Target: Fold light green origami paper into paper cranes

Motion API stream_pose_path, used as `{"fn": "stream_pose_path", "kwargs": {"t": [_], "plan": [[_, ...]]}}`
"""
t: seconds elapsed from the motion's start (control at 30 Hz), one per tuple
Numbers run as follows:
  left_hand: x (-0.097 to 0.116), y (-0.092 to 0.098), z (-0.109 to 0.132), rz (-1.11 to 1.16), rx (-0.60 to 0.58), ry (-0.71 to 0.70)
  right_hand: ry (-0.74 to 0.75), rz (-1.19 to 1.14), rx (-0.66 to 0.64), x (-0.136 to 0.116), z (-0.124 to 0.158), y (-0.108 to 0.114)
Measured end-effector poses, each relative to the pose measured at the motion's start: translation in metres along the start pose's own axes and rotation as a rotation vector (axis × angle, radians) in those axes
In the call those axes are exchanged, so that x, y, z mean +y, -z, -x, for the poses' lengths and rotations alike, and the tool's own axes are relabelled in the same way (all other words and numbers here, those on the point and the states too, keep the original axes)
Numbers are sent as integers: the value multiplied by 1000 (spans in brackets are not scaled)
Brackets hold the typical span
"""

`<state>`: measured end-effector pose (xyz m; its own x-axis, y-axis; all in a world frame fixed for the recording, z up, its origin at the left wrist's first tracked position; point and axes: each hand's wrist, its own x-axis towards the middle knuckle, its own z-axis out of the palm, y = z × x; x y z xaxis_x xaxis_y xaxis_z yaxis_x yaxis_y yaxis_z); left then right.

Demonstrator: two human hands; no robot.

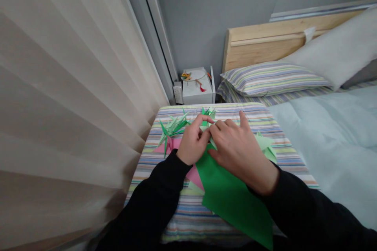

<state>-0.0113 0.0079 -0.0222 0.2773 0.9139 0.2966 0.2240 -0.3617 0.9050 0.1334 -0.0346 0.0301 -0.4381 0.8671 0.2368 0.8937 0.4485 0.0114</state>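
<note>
My left hand [193, 141] and my right hand [238, 145] meet over a striped cloth [235, 119], pinching a small folded piece of pale green paper [205, 128] between their fingers. A large flat sheet of green paper [232, 200] lies under my right wrist and hangs past the cloth's near edge. Left of my left hand sits a spiky pile of folded green paper [173, 127], with pink paper [194, 176] showing beneath and beside it. Pale green folded paper [266, 145] lies beyond my right hand.
A beige curtain [64, 98] fills the left side. To the right lie a pale blue duvet [330, 137], a striped pillow [272, 79] and a wooden headboard [279, 43]. Further ahead stands a white box [197, 92] with small items on top.
</note>
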Motion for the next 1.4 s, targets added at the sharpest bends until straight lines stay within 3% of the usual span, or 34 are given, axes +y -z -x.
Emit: {"fn": "stream_pose_path", "kwargs": {"t": [0.3,0.43,0.53,0.8,0.97,1.23,1.4], "plan": [[1,5,1,-36,-22,-112,24,-65,-2,15,6,9],[3,5,0,-46,32,-77,46,-147,61,14,6,1],[0,4,-1,-20,52,-15,69,-83,87,11,7,-4],[3,4,3,108,-42,12,27,60,48,13,6,-2],[7,2,3,168,-182,12,62,-62,5,25,7,1],[3,2,2,190,-156,-1,62,-442,-37,45,14,5],[2,1,2,303,-127,29,66,-479,-15,50,12,8]]}}
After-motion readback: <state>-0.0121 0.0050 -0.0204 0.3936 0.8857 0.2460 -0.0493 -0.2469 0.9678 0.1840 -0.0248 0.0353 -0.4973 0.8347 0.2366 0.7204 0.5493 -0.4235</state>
